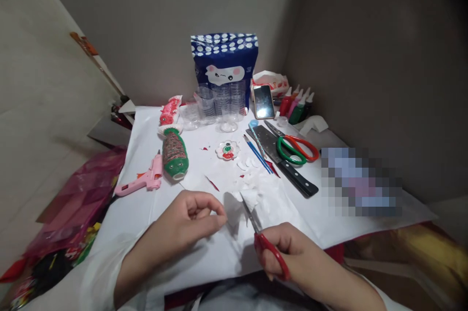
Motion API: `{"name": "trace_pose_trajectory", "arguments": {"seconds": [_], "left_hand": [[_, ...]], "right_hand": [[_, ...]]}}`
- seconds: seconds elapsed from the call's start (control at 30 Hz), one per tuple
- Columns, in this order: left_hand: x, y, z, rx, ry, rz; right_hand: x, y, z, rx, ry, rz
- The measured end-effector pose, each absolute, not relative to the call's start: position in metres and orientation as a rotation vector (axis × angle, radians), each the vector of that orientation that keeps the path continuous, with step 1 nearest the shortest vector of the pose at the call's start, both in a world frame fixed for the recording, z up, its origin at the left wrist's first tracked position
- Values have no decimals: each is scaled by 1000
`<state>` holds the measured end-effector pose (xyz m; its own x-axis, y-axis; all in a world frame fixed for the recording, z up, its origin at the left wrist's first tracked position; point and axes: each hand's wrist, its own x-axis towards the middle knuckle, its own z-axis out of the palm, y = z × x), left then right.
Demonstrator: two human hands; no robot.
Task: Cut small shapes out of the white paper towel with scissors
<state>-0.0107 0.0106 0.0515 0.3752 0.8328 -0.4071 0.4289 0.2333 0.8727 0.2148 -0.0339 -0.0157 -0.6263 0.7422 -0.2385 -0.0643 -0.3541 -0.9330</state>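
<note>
1. Head view, with the clock centred on the flower dish point(219, 151), which stands on the white-covered table point(204, 262) and has red and green pieces inside.
2. At 5 o'clock, the right hand point(288, 252) grasps the small scissors point(259, 242); its fingers are wrapped around the red handles, and the blades point up and leftward.
3. The blade tips reach the white scrap point(250, 199), also at 5 o'clock and nearer to the dish. I cannot tell its material, nor whether the blades are parted.
4. At 7 o'clock is the left hand point(190, 218), just beside the scrap. Its fingers are curled, with thumb and forefinger tips close together; whether they pinch a thin edge, I cannot tell.
5. At 3 o'clock lie the brushes point(257, 154), then the cleaver point(299, 179), whose black handle points to 4 o'clock. The big scissors point(286, 138) lie partly over it.
6. At 9 o'clock is the green fish point(175, 157), with the glue gun point(146, 177) beside it, between 8 and 9. The red fish point(170, 111) is at 10.
7. At 12 o'clock the cups point(221, 101) stand in front of the blue bag point(224, 65). The phone point(263, 101) leans at 1, and the bottles point(297, 113) stand at 2.
</note>
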Motion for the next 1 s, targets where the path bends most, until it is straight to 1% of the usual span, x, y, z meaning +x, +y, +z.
{"name": "trace_pose_trajectory", "arguments": {"seconds": [0.1, 0.3, 0.47, 0.6, 1.0], "left_hand": [[-7, 10, 50, 1278, 1179, 382], [-2, 9, 47, 1114, 1114, 518], [-4, 8, 40, 997, 1109, 540], [-7, 9, 36, 1011, 1153, 558], [-4, 12, 42, 926, 1279, 610]], "right_hand": [[209, -35, -16, -978, -1377, 1986], [202, -38, -7, -1073, -1446, 1860], [201, -42, -6, -1130, -1503, 1907], [202, -45, -9, -1115, -1517, 1930], [202, -45, -10, -1128, -1461, 1960]]}}
